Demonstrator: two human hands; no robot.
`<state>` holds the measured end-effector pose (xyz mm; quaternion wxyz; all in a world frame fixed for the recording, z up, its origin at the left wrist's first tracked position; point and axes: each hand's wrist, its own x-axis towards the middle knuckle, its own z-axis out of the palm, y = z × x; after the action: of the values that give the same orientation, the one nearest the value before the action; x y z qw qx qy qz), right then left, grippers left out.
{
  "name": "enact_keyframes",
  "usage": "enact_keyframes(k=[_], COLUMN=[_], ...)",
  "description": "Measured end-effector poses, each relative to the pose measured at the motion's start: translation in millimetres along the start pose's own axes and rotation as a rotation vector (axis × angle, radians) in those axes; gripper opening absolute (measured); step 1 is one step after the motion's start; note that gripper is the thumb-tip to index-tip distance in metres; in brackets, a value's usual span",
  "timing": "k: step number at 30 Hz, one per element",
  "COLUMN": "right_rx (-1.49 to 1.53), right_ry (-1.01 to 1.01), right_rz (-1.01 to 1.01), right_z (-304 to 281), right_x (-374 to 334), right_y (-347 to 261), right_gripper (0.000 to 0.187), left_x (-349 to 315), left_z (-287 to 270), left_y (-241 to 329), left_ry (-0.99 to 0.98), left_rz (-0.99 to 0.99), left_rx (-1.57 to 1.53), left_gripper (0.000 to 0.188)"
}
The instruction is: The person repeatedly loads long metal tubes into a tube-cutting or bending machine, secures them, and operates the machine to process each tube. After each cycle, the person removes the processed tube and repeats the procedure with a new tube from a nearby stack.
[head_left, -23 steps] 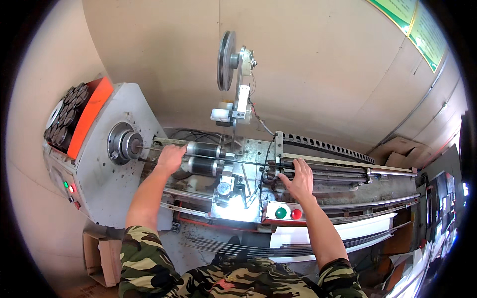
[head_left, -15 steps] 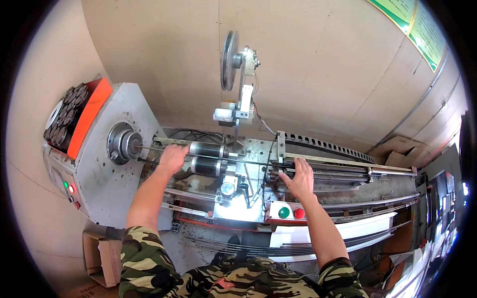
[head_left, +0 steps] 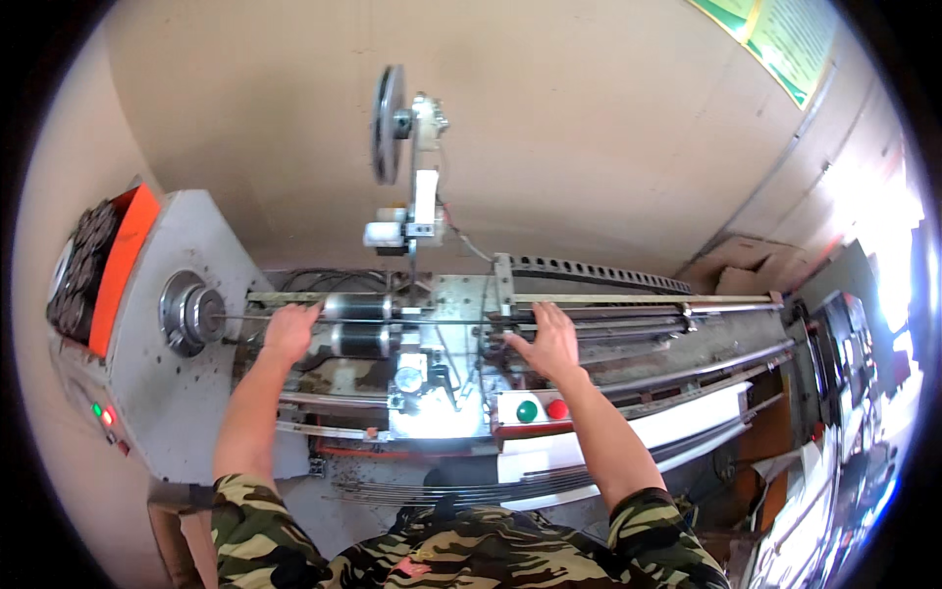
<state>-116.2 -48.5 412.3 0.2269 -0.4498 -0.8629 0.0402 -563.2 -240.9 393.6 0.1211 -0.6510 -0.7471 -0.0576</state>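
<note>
The left hand (head_left: 289, 332) curls over the rod (head_left: 444, 322); I cannot tell whether its fingers close on it. The rod runs from the chuck (head_left: 203, 316), left of that grip, past dark rollers (head_left: 360, 342) just right of it, toward the right hand (head_left: 551, 342), whose thumb stands wide of its fingers. Between the hands, the plate (head_left: 446, 422) glares under light. Beyond them, a reel (head_left: 389, 125) stands before the beige wall (head_left: 589, 118). Nearer the body, a bundle (head_left: 422, 491) of thin bars lies low. Far right of the right hand sits cardboard (head_left: 751, 265).
</note>
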Motion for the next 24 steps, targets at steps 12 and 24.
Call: enact_keyframes(k=[12,24], right_rx=[-0.007,-0.013], right_ry=[0.008,-0.035], right_rz=[0.019,0.043], right_z=[-9.0,-23.2], right_x=[-4.1,-2.9], right_y=[14.4,30.8], right_gripper=[0.081,0.081], left_x=[3.1,6.7], left_z=[3.5,-1.0], left_y=[-0.9,5.4], left_ry=[-0.034,-0.077], left_rz=[-0.001,-0.025], left_rx=[0.037,0.038], left_gripper=[0.051,0.055])
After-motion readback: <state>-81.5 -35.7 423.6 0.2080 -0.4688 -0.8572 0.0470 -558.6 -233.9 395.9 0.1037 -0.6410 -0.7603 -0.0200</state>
